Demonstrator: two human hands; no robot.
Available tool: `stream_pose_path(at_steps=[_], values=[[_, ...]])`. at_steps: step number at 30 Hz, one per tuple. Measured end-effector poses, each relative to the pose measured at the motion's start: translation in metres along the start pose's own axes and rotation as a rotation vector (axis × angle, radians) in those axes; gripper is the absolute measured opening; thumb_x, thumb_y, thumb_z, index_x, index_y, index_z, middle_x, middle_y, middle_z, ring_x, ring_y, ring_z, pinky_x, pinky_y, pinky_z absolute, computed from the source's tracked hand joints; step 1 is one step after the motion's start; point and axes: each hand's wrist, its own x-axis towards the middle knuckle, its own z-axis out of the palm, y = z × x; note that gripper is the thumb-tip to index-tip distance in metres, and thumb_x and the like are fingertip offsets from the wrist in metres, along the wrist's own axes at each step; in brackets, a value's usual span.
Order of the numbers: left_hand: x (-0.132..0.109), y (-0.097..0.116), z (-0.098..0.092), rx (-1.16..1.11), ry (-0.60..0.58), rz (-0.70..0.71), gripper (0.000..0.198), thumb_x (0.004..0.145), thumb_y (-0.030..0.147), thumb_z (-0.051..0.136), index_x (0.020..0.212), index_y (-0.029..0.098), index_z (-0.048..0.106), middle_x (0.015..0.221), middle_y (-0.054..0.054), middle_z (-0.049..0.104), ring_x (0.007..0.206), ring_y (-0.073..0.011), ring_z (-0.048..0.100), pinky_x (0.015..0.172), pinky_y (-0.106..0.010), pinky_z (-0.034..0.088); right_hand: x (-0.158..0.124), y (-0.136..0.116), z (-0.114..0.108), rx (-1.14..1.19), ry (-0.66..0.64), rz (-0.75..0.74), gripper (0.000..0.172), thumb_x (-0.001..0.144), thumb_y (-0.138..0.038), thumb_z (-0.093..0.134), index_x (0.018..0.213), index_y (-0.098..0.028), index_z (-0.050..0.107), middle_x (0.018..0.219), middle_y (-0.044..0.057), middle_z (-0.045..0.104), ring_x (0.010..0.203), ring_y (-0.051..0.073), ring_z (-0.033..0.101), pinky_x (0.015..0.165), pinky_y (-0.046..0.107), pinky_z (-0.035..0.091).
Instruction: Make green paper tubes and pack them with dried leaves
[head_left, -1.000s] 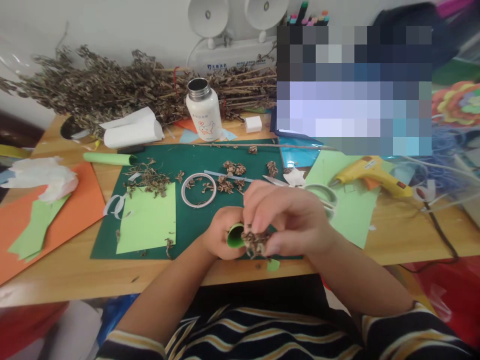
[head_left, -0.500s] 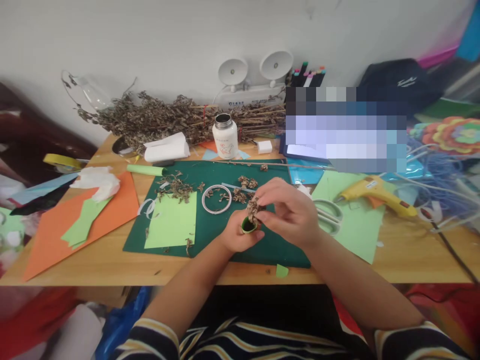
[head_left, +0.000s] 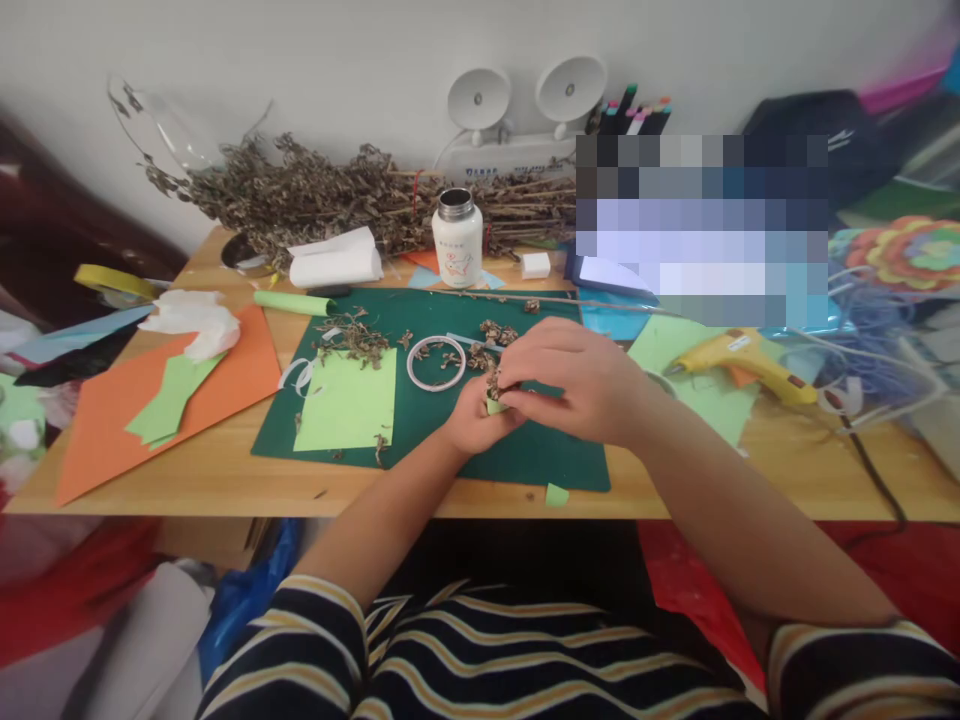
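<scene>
My left hand (head_left: 469, 425) is closed around a small green paper roll (head_left: 495, 405) held over the dark green cutting mat (head_left: 525, 455). My right hand (head_left: 577, 385) pinches a clump of dried brown flowers (head_left: 493, 382) at the top of that roll. Both hands meet above the mat's right half. Loose dried bits (head_left: 351, 338) lie scattered on the mat, beside a white tape ring (head_left: 436, 362) and a light green paper sheet (head_left: 346, 400).
A bundle of dried branches (head_left: 330, 195) runs along the back wall. Nearby stand a white bottle (head_left: 457, 240), a white paper roll (head_left: 335, 265) and a yellow glue gun (head_left: 739, 362). Orange paper (head_left: 150, 400) and tissue (head_left: 191, 320) lie left. A pixelated patch sits at back right.
The view pulled back and tilted. My hands moved further out over the mat with the green roll, and my right fingers stay on the dried clump.
</scene>
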Motion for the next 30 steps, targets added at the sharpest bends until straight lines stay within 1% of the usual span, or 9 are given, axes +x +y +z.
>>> stream_pose_path(at_steps=[2, 7, 13, 15, 19, 21, 23, 27, 30], values=[[0.001, 0.000, 0.000, -0.011, -0.001, -0.008, 0.037, 0.070, 0.048, 0.056, 0.057, 0.016, 0.043, 0.055, 0.003, 0.042, 0.053, -0.0085, 0.039, 0.050, -0.024, 0.038, 0.001, -0.001, -0.003, -0.039, -0.035, 0.000, 0.017, 0.082, -0.020, 0.044, 0.073, -0.020, 0.058, 0.078, 0.003, 0.066, 0.076, 0.015, 0.059, 0.072, 0.030, 0.045], [0.003, 0.001, 0.002, -0.035, -0.010, -0.023, 0.037, 0.069, 0.049, 0.057, 0.057, 0.015, 0.045, 0.054, 0.003, 0.044, 0.053, -0.0087, 0.043, 0.051, -0.024, 0.041, 0.001, 0.000, -0.004, -0.096, -0.033, -0.027, 0.022, 0.084, -0.026, 0.042, 0.075, -0.020, 0.061, 0.091, 0.004, 0.065, 0.084, 0.017, 0.057, 0.079, 0.034, 0.043], [0.004, 0.005, 0.000, -0.028, 0.000, -0.042, 0.039, 0.069, 0.053, 0.055, 0.070, 0.014, 0.054, 0.065, -0.002, 0.056, 0.064, -0.0138, 0.053, 0.060, -0.029, 0.047, 0.000, -0.005, 0.005, -0.155, -0.129, 0.165, 0.033, 0.085, -0.034, 0.041, 0.064, -0.019, 0.062, 0.111, 0.003, 0.059, 0.103, 0.025, 0.050, 0.089, 0.049, 0.034], [0.002, 0.003, -0.001, -0.052, 0.012, -0.059, 0.037, 0.070, 0.051, 0.056, 0.069, 0.015, 0.054, 0.061, 0.000, 0.054, 0.059, -0.0123, 0.052, 0.057, -0.028, 0.046, -0.001, -0.008, 0.003, -0.098, -0.068, 0.163, 0.034, 0.085, -0.034, 0.040, 0.063, -0.020, 0.061, 0.110, 0.003, 0.059, 0.103, 0.025, 0.051, 0.090, 0.050, 0.035], [-0.002, -0.002, -0.002, -0.134, -0.013, -0.127, 0.035, 0.068, 0.044, 0.060, 0.055, 0.016, 0.044, 0.048, 0.004, 0.043, 0.044, -0.0070, 0.040, 0.044, -0.023, 0.037, -0.003, -0.011, -0.006, 0.065, 0.249, 0.170, 0.027, 0.084, -0.022, 0.037, 0.072, -0.020, 0.061, 0.096, 0.007, 0.063, 0.097, 0.019, 0.055, 0.085, 0.038, 0.043], [-0.001, -0.002, -0.003, -0.109, -0.035, -0.121, 0.035, 0.069, 0.043, 0.060, 0.054, 0.016, 0.043, 0.050, 0.004, 0.044, 0.045, -0.0071, 0.040, 0.044, -0.023, 0.035, -0.005, -0.009, -0.007, 0.076, 0.286, 0.180, 0.026, 0.084, -0.022, 0.037, 0.075, -0.020, 0.061, 0.095, 0.007, 0.063, 0.096, 0.018, 0.056, 0.085, 0.037, 0.044], [0.000, 0.000, -0.003, -0.071, -0.025, -0.075, 0.034, 0.069, 0.043, 0.059, 0.055, 0.016, 0.043, 0.051, 0.004, 0.043, 0.047, -0.0076, 0.040, 0.045, -0.023, 0.035, -0.006, -0.006, -0.005, 0.041, 0.178, 0.137, 0.027, 0.084, -0.028, 0.037, 0.077, -0.021, 0.062, 0.104, 0.006, 0.061, 0.101, 0.020, 0.053, 0.089, 0.041, 0.042], [0.002, 0.003, -0.002, -0.048, 0.015, -0.011, 0.035, 0.071, 0.046, 0.056, 0.058, 0.017, 0.043, 0.052, 0.003, 0.044, 0.048, -0.0084, 0.041, 0.045, -0.024, 0.036, -0.002, -0.005, -0.006, -0.101, -0.189, 0.079, 0.029, 0.082, -0.042, 0.045, 0.079, -0.020, 0.065, 0.129, 0.006, 0.047, 0.120, 0.030, 0.038, 0.098, 0.053, 0.028], [0.000, 0.001, -0.002, -0.026, 0.006, -0.017, 0.033, 0.071, 0.046, 0.055, 0.059, 0.017, 0.044, 0.053, 0.002, 0.046, 0.049, -0.0093, 0.043, 0.047, -0.025, 0.039, 0.008, -0.007, -0.011, -0.158, -0.343, 0.084, 0.026, 0.077, -0.044, 0.053, 0.075, -0.022, 0.066, 0.131, 0.003, 0.045, 0.122, 0.035, 0.033, 0.097, 0.061, 0.021]])
